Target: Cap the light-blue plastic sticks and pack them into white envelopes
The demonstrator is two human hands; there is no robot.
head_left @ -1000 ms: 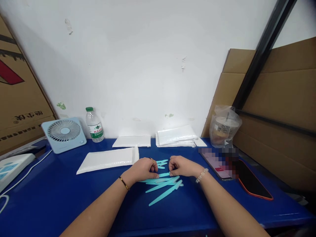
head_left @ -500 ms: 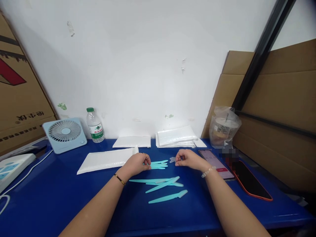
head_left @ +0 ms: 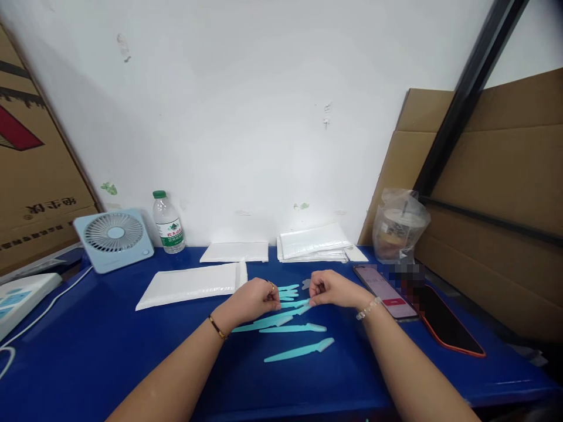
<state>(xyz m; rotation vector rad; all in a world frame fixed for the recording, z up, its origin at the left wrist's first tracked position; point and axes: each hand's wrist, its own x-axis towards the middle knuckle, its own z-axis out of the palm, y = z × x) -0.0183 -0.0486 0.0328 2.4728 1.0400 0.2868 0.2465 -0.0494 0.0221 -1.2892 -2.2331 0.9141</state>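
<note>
Between my two hands lies a teal eyebrow razor. My left hand is closed in a pinch at its left end, and the fingertips of my right hand, also pinched, meet its right end. Just behind, several more teal razors stick out past my left fingers, partly hidden by them. A small translucent piece lies beside my right fingers. In front, another razor overlaps others on the blue table, and a separate razor rests nearest to me.
White padded mailers lie at the left, the back middle and in a stack. A fan and water bottle stand at back left. Two phones and a bagged drink cup are on the right.
Both hands have come closer together, the left moving right and slightly nearer to me. My right fingers have left the translucent piece for a razor's end. The crossed razors have shifted.
</note>
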